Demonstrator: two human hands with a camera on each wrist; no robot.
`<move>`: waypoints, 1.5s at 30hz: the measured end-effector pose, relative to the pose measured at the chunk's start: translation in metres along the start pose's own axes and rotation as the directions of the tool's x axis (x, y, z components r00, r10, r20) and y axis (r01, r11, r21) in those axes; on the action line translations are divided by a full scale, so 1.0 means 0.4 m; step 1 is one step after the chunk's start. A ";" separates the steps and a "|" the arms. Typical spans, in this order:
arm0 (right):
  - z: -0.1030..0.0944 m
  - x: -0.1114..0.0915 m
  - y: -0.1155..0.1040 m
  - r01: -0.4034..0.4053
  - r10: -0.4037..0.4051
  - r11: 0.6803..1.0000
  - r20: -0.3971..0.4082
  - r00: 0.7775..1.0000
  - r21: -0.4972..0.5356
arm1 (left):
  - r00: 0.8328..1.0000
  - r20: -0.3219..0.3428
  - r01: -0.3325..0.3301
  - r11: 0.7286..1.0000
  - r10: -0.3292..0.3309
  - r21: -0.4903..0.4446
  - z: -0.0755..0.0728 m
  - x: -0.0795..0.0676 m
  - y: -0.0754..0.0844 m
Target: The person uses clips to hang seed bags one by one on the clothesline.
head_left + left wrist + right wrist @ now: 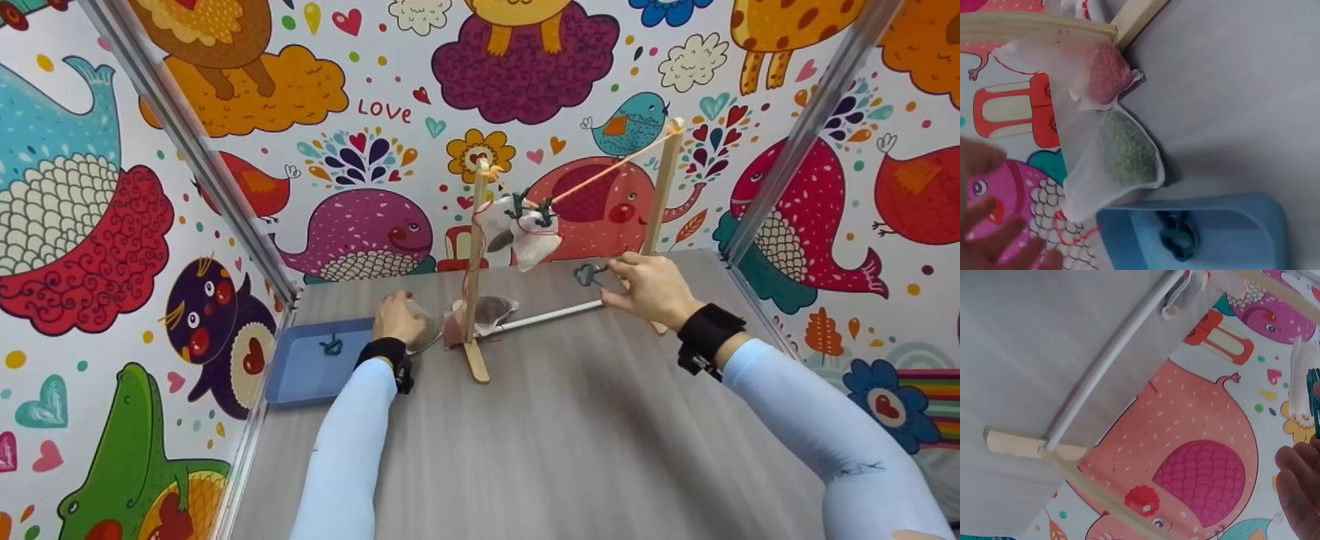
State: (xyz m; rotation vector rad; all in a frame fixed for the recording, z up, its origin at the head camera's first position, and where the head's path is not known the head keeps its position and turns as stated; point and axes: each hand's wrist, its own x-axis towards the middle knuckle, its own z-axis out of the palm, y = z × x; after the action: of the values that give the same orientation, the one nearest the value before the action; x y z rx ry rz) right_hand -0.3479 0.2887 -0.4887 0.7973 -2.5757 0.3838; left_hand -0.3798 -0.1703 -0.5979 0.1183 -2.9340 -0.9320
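Observation:
My left hand (397, 321) is over a white mesh bag with green filling (1129, 149), beside the tray. In the left wrist view its fingers are spread, with no bag between them. My right hand (651, 289) pinches a dark green clothespin (589, 274) near the right post; the right wrist view catches only part of the clothespin (1313, 396). White mesh bags (536, 244) hang from an orange string (615, 169), held by green clothespins (544, 211). At the left post's foot lie a mesh bag with reddish filling (1107, 73) and a dark-filled one (496, 311).
A blue tray (289, 375) on the left holds another green clothespin (331, 344). Two wooden posts (476, 255) on flat feet carry the string. A white rod (551, 315) joins them low down. Printed panels (352, 232) enclose the grey table (525, 450).

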 end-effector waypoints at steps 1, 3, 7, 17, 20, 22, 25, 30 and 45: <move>-0.003 -0.003 0.005 -0.012 0.012 1.000 0.005 1.000 -0.001 | 0.998 0.043 -0.037 0.999 0.038 -0.011 0.011 0.006 0.006; -0.008 -0.008 0.011 -0.024 0.024 1.000 0.017 1.000 -0.016 | 0.984 0.096 -0.148 0.987 0.153 -0.059 0.081 0.049 -0.009; -0.011 -0.007 0.015 -0.034 0.036 0.999 0.035 0.999 -0.031 | 0.950 0.189 -0.220 0.962 0.249 -0.163 0.204 0.118 -0.006; -0.016 0.002 0.015 -0.021 0.021 1.000 0.027 0.999 -0.011 | 0.996 0.085 0.038 0.972 -0.019 -0.234 0.351 0.180 -0.031; -0.024 0.006 0.013 -0.034 0.034 0.999 0.031 0.999 -0.013 | 0.997 0.074 0.044 0.977 -0.029 -0.208 0.386 0.193 -0.038; -0.029 0.011 0.009 -0.028 0.029 0.999 0.028 0.999 -0.017 | 0.997 0.070 0.029 0.981 -0.016 -0.192 0.400 0.190 -0.029; -0.033 0.021 -0.001 -0.012 0.012 1.000 0.033 0.999 -0.012 | 0.999 0.039 0.028 0.978 -0.020 -0.206 0.404 0.176 -0.010; -0.041 0.028 -0.007 0.008 -0.006 1.000 0.053 0.999 -0.022 | 0.997 -0.005 0.078 0.969 -0.081 -0.235 0.333 0.133 0.031; -0.145 0.119 -0.004 0.213 -0.227 0.968 -0.099 0.969 -0.135 | 0.952 0.219 -0.288 0.872 0.215 0.396 -0.007 -0.111 0.289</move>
State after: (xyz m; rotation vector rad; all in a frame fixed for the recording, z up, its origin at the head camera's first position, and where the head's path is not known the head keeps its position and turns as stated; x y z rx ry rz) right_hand -0.3649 0.2867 -0.4158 0.9758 -2.3489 0.1936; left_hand -0.3418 -0.0739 -0.5304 -0.3382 -3.1517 -0.2677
